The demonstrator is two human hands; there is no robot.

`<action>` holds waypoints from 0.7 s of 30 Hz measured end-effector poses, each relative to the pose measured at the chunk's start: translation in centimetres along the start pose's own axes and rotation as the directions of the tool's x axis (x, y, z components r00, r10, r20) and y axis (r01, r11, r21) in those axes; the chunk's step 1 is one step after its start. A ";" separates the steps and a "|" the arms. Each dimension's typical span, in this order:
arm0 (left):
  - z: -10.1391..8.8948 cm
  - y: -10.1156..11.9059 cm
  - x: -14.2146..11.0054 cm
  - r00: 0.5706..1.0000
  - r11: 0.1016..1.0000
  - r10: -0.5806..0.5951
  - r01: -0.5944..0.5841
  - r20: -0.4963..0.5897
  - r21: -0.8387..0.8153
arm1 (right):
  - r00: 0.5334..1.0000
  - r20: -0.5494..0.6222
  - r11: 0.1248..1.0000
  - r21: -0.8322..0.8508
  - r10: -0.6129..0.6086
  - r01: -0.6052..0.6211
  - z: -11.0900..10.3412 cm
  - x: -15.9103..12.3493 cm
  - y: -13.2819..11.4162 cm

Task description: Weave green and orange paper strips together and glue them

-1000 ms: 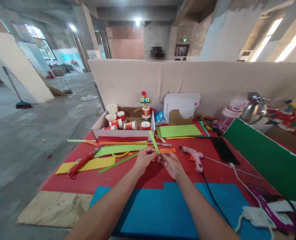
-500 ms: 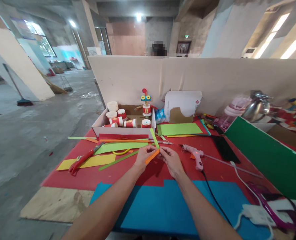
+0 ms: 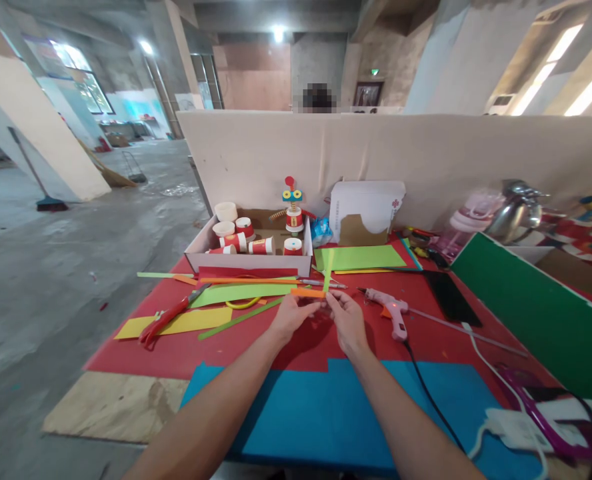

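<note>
An orange paper strip (image 3: 307, 293) and a light green paper strip (image 3: 329, 268) meet at a corner, the orange one running left and the green one standing up. My right hand (image 3: 346, 321) pinches them at this joint between thumb and fingertips. My left hand (image 3: 292, 316) is closed by the orange strip, its thumb pointing to the joint; its fingertips are partly hidden. Both hands are above the red table covering (image 3: 276, 347). To the right lies a pink glue gun (image 3: 387, 310). Left of my hands lies a narrow green strip (image 3: 241, 321).
Red-handled pliers (image 3: 169, 320) lie on a yellow strip (image 3: 196, 323) at left. Behind stands a box (image 3: 249, 267) of paper cups, with a cup figure (image 3: 293, 217). A phone (image 3: 451, 298) and a green board (image 3: 526, 320) are at right. A person's head shows beyond the partition (image 3: 256, 147).
The strips have turned in my hands: the orange one swung up to nearly level, the green one from leaning left to nearly upright. Both hands shifted slightly right.
</note>
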State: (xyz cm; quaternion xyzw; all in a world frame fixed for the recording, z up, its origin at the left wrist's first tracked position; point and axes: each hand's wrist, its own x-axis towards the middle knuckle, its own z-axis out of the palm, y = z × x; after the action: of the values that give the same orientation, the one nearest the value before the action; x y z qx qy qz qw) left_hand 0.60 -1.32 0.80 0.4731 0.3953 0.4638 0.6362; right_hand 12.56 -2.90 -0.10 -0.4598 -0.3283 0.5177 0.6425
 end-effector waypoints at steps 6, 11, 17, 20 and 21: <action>-0.1 0.0 0.3 0.996 0.999 -0.016 0.012 -0.091 -0.050 | 0.998 0.053 0.998 -0.062 0.026 -0.023 0.4 -0.6 -0.5; -0.5 0.1 0.3 0.995 0.999 -0.033 0.033 -0.098 -0.004 | 0.991 0.112 0.991 -0.122 0.066 -0.052 0.0 -0.5 -0.9; -0.4 0.3 0.1 0.997 0.999 -0.036 0.037 -0.063 0.007 | 0.987 0.143 0.988 -0.151 0.067 -0.045 -0.4 -0.3 -0.8; -0.4 0.3 0.2 0.996 1.000 -0.021 0.020 -0.081 -0.007 | 0.991 0.127 0.987 -0.155 0.052 -0.032 -0.3 -0.3 -0.6; -0.4 0.3 0.2 0.996 1.000 -0.017 0.017 -0.091 -0.005 | 0.991 0.125 0.986 -0.163 0.051 -0.031 -0.3 -0.3 -0.6</action>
State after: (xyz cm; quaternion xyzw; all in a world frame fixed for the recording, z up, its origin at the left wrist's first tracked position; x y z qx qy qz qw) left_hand 0.20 -0.96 0.99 0.4466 0.4268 0.4803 0.6226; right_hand 12.95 -3.27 0.33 -0.4824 -0.4001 0.5312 0.5701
